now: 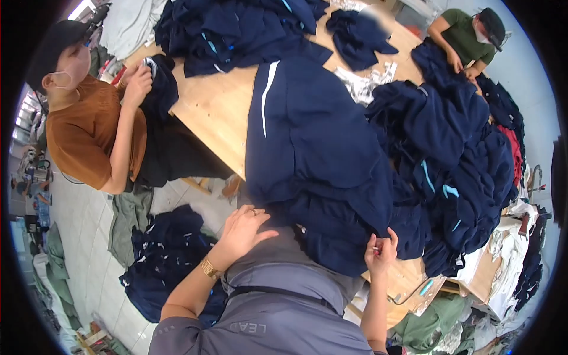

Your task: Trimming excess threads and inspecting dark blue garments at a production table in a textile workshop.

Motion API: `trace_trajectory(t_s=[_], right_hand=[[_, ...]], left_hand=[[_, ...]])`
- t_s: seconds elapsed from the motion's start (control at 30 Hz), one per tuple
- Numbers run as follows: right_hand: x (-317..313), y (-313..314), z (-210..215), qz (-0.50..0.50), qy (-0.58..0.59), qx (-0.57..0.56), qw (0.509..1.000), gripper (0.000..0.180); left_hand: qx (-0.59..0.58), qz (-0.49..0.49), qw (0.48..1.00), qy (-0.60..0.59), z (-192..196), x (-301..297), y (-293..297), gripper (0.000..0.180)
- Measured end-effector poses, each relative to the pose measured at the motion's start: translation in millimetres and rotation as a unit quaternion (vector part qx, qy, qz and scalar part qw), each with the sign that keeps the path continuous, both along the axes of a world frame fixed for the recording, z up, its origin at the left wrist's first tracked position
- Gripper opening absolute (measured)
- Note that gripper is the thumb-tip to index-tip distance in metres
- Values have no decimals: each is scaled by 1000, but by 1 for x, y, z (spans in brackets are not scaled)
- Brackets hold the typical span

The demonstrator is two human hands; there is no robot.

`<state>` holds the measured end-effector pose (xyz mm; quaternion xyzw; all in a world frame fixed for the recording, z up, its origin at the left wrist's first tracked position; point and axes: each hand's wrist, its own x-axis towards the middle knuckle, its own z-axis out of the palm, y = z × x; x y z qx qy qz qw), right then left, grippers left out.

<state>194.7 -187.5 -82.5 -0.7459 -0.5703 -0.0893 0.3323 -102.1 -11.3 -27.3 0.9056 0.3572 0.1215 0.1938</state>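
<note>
The navy garment (pixel 313 130) spreads across mid-frame; its bunched lower folds (pixel 334 222) are best smoothed flat. The left hand (pixel 242 229), lower centre, is loosely open, seemingly empty; the right hand (pixel 382 251) curls at the garment's right edge, its hold unclear.

The garment (pixel 319 130) is matt cloth, the table (pixel 210 109) smooth wood.

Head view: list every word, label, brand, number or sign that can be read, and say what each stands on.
Grey shirt, front: one short word in pale lettering, not copied out here.
Navy garment spread on the wooden table: no lettering visible.
Any others are too small or blurred to read.
</note>
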Motion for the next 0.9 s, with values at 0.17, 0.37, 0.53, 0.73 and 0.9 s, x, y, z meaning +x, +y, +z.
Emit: trace_trajectory(t_s=[0.17, 0.37, 0.53, 0.73, 0.9], right_hand=[[-30, 12, 25, -85, 81, 68, 991, 20], [-56, 108, 39, 142, 124, -3, 982, 38], [-69, 150, 19, 207, 31, -88, 974, 35], [-66, 147, 19, 197, 32, -103, 974, 19], [-64, 104, 23, 178, 121, -46, 975, 23]], left_hand=[[-65, 67, 992, -82, -7, 22, -21, 28], [-688, 236, 568, -385, -40, 52, -19, 26], [-724, 322, 351, -499, -46, 53, -23, 36], [-670, 365, 209, -611, -97, 57, -9, 42], [-603, 324, 341, -645, -15, 86, 14, 32]])
